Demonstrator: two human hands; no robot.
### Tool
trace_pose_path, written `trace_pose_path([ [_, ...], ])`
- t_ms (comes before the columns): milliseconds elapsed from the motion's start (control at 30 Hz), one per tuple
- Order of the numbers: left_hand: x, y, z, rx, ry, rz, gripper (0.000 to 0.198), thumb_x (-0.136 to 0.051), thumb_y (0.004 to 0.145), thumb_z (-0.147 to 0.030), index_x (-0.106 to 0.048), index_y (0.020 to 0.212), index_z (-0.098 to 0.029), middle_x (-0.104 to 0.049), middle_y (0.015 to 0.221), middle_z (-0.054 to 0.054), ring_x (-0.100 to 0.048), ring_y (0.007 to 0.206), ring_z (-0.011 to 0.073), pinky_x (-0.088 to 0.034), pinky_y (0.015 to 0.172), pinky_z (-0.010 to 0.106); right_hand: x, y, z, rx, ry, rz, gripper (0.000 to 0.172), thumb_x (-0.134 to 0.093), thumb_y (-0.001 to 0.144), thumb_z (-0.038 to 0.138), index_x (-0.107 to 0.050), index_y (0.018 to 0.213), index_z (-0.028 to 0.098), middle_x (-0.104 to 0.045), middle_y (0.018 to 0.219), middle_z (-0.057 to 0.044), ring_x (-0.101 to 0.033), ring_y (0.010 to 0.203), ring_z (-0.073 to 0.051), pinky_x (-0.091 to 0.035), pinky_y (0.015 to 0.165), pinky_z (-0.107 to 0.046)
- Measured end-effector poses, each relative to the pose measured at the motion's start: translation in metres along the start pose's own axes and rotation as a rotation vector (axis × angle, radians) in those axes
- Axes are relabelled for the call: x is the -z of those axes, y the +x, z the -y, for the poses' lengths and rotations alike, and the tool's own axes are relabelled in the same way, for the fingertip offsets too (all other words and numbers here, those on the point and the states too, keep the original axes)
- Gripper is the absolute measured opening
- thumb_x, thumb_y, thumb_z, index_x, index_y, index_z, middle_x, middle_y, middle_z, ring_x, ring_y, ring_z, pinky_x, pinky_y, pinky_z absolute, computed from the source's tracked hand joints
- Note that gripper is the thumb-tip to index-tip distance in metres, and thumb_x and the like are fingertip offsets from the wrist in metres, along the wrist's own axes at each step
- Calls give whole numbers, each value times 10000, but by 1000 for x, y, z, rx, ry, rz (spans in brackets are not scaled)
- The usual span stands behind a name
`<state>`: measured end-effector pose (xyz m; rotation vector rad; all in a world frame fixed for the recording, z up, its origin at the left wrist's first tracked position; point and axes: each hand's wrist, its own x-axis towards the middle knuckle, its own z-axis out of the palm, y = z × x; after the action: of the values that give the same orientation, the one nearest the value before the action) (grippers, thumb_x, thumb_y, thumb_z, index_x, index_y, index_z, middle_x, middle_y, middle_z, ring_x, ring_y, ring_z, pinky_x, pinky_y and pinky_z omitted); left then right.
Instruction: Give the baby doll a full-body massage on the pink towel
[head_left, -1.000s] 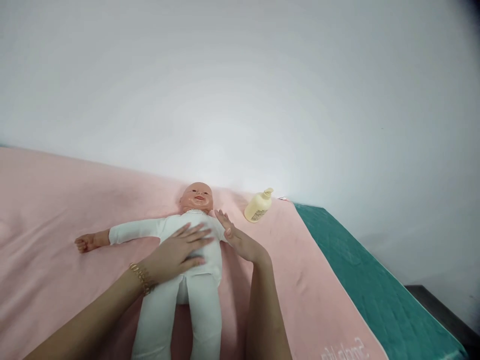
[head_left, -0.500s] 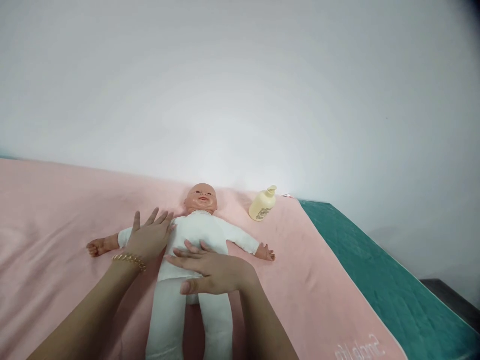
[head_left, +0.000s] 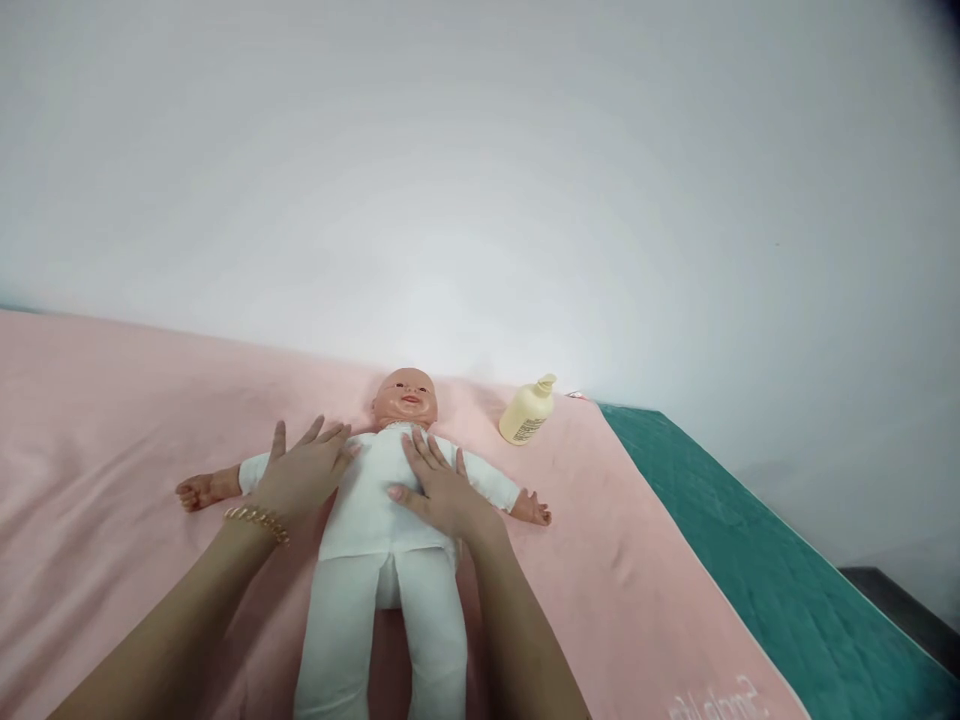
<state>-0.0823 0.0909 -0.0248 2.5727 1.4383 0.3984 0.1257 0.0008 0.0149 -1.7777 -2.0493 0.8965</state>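
On the pink towel (head_left: pixel 112 420) lies the doll (head_left: pixel 390 500), face up; left hand (head_left: pixel 304 475) and right hand (head_left: pixel 442 490) press flat on its chest, fingers spread, apparently gripping nothing; lotion bottle (head_left: pixel 529 412) nearby.

My left hand (head_left: pixel 304 472) and right hand (head_left: pixel 439 490) lie flat on the doll (head_left: pixel 390 520), fingers spread; a lotion bottle (head_left: pixel 528 411) lies beyond my right hand on the pink blanket (head_left: pixel 112 420).

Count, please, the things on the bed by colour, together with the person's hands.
Pink: 1, the towel under the doll
White: 1, the doll in a white suit
Pale yellow: 1, the pump bottle
Green: 1, the mattress cover
Hands: 2, left hand and right hand, both flat on the doll
Total: 6
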Motion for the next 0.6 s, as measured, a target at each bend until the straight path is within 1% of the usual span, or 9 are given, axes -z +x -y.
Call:
trace_pose_path([
  [67, 12, -4, -12, -54, -89, 51, 487, -314, 992, -393, -577, 1365, -224, -512, 1455, 111, -345, 1427, 361, -161, 1136, 710, 7, -1, -9, -51, 9, 18, 850, -321, 910, 745, -76, 1577, 278, 24, 1643, -23, 41, 1531, -256, 145, 1172, -569],
  [133, 25, -11, -25, -175, -193, 90, 528, -322, 998, -460, -542, 1398, -194, -530, 1433, 101, -415, 1394, 316, -267, 1155, 612, 14, -4, -17, -106, 15, 24, 846, -330, 905, 750, -109, 1577, 286, -24, 1645, -33, 19, 1532, -264, 155, 1164, -574],
  [200, 36, -21, -39, -312, -263, 137, 540, -339, 1002, -490, -538, 1402, -186, -534, 1423, 89, -470, 1358, 279, -335, 1153, 523, 20, -7, -23, -150, 19, 19, 844, -338, 897, 758, -150, 1574, 289, -72, 1643, -41, 6, 1532, -272, 166, 1158, -577],
  [267, 44, -30, -53, -432, -287, 203, 524, -358, 1007, -487, -540, 1403, -197, -497, 1453, 74, -444, 1375, 263, -343, 1161, 475, 24, -10, -25, -170, 19, 15, 842, -339, 897, 758, -181, 1571, 277, -95, 1641, -51, -8, 1532, -268, 157, 1164, -571],
  [333, 48, -37, -64, -561, -304, 293, 502, -380, 1009, -467, -530, 1414, -209, -453, 1489, 58, -375, 1416, 256, -303, 1186, 459, 28, -13, -25, -178, 3, 24, 821, -318, 918, 736, -193, 1570, 253, -107, 1640, -61, -20, 1533, -263, 137, 1173, -567],
  [400, 45, -41, -72, -704, -340, 401, 478, -399, 1013, -432, -519, 1423, -219, -457, 1492, 46, -346, 1433, 242, -254, 1210, 446, 30, -15, -25, -186, -22, 25, 799, -286, 940, 711, -193, 1571, 229, -113, 1640, -70, -25, 1532, -266, 121, 1179, -567],
  [467, 38, -40, -77, -794, -379, 481, 455, -399, 1019, -397, -510, 1429, -233, -496, 1469, 33, -356, 1431, 222, -219, 1222, 436, 32, -16, -27, -195, -32, 17, 800, -268, 942, 711, -191, 1572, 224, -115, 1641, -72, -19, 1532, -275, 113, 1182, -567],
  [533, 28, -35, -78, -822, -404, 488, 450, -400, 1020, -406, -512, 1426, -248, -516, 1455, 29, -354, 1433, 214, -199, 1226, 439, 34, -18, -30, -196, -22, 7, 826, -261, 926, 737, -184, 1573, 231, -110, 1643, -73, -15, 1531, -280, 108, 1184, -564],
  [600, 17, -29, -76, -803, -397, 426, 460, -399, 1013, -454, -525, 1414, -267, -502, 1467, 36, -336, 1443, 219, -164, 1230, 457, 35, -19, -34, -191, -2, -1, 849, -251, 907, 763, -175, 1573, 243, -94, 1646, -68, -10, 1532, -276, 114, 1185, -561],
])
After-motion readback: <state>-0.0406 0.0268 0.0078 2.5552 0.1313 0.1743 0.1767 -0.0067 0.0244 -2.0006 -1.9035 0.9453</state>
